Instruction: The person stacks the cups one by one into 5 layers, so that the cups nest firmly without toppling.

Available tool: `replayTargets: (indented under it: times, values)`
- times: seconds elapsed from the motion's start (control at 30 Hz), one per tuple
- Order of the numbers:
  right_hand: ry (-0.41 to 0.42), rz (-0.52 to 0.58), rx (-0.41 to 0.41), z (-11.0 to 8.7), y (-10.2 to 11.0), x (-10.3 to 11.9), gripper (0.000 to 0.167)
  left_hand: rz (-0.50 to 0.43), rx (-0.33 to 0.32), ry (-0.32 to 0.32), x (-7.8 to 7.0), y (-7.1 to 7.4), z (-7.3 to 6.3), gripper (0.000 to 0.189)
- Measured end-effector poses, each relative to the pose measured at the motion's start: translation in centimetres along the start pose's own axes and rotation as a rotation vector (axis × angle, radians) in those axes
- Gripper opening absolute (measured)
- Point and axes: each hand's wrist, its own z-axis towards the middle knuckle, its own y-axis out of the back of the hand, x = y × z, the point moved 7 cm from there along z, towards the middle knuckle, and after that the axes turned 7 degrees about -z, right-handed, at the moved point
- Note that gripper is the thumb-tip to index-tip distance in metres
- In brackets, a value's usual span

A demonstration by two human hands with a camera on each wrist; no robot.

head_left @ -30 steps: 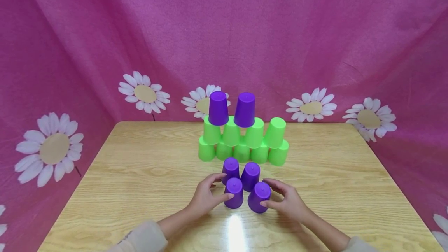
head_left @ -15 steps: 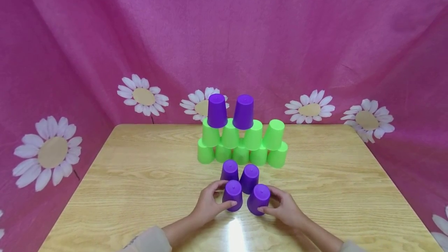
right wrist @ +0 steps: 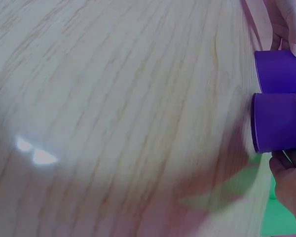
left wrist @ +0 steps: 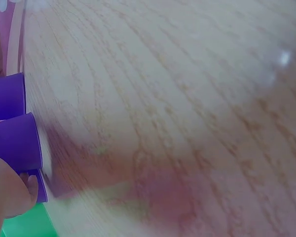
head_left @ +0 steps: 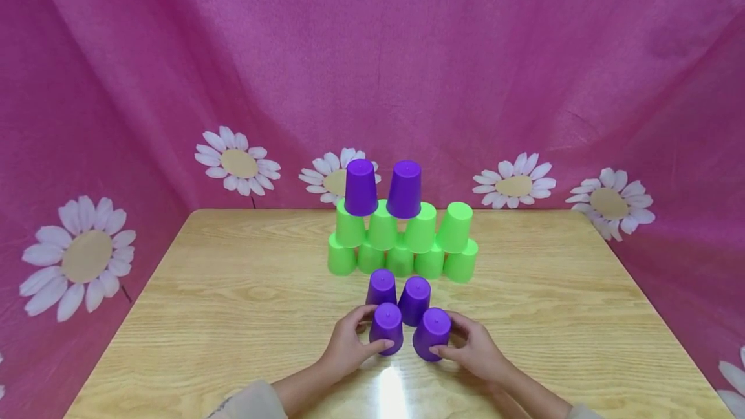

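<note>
Purple cups [head_left: 387, 333] here, all upside down, I'm pinching one with my left hand [head_left: 346, 346] and one with my right hand [head_left: 480, 350], green cups [head_left: 421, 230] stacked behind on the tabletop [head_left: 244, 290]

- Tabletop [head_left: 221, 296]: free lanes outward of left hand [head_left: 350, 343] and right hand [head_left: 478, 346].
- Slot, narrow: between front left purple cup [head_left: 387, 327] and front right purple cup [head_left: 432, 333]; back right purple cup [head_left: 415, 301] behind it.
- Obstacle: back left purple cup [head_left: 381, 286].
- Barrier, farther back: green cups [head_left: 383, 231], two tiers, topped by two purple cups [head_left: 361, 189].
- Pink curtain [head_left: 378, 70]: beyond far edge.
</note>
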Motion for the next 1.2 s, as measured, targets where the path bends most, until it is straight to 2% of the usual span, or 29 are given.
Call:
replayTargets:
  times: [0.13, 0.27, 0.4, 0.7, 0.97, 1.2]
  values:
    - [-0.023, -0.01, -0.025, 0.1, 0.6, 0.3, 0.053, 0.02, -0.004, -0.009, 0.2, 0.0, -0.1, 0.057]
    - [0.028, -0.056, -0.061, 0.2, 1.5, 1.0, 0.051, 0.025, -0.01, -0.012, 0.3, 0.0, -0.1, 0.057]
    - [0.036, -0.096, -0.104, 0.4, 2.5, 1.4, 0.049, 0.019, -0.007, -0.004, 0.3, -0.1, -0.1, 0.059]
    - [0.14, -0.109, -0.189, 0.8, 4.7, 3.2, 0.047, 0.033, 0.006, -0.003, 0.3, -0.2, -0.2, 0.057]
    - [0.2, -0.1, -0.227, 1.4, 6.1, 4.4, 0.046, 0.029, 0.004, 0.002, 0.1, 0.0, 0.0, 0.057]
    - [0.189, -0.117, -0.239, 1.8, 7.3, 5.4, 0.048, -0.001, -0.001, 0.012, 0.1, 0.3, 0.0, 0.056]
